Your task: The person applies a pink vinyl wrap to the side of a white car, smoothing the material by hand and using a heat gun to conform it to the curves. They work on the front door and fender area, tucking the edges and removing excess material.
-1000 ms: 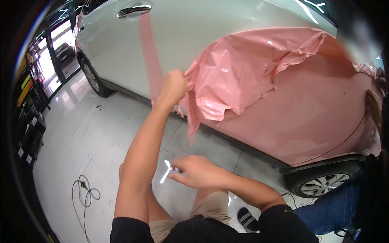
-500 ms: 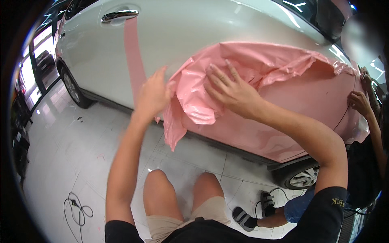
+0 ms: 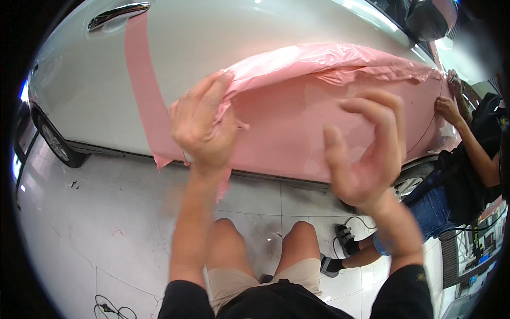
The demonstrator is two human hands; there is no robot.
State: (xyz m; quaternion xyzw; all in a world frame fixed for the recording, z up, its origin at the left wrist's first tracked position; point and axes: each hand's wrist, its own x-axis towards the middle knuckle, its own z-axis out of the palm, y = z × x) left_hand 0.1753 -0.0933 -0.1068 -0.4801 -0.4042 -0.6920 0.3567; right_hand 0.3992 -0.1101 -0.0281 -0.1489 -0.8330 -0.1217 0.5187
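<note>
A pink vinyl film (image 3: 313, 58) lies folded in a long bunched band across the pale car door (image 3: 196, 37). Its left end is gripped by my left hand (image 3: 204, 125), whose fingers are closed round the gathered edge. Below the band, smooth pink film (image 3: 287, 133) covers the lower door panel, and a ragged piece hangs under my left wrist. In front of that panel, my right hand (image 3: 369, 149) is open and holds nothing; its fingers are curved, thumb apart, a little blurred. A pink strip (image 3: 141, 80) runs down the door from the chrome handle (image 3: 119, 16) to my left.
At the right a co-worker in a black top (image 3: 478, 154) has both hands at the car's front panel, with a dark line beside them. The co-worker's sandaled foot (image 3: 346, 239) is near my knee. A coiled black cable (image 3: 111, 308) lies on the tiled floor (image 3: 106, 228).
The loose film has gone from a wide crumpled flap to a folded band higher on the door. My left hand has closed on its edge. My right hand has come off the film, moving right.
</note>
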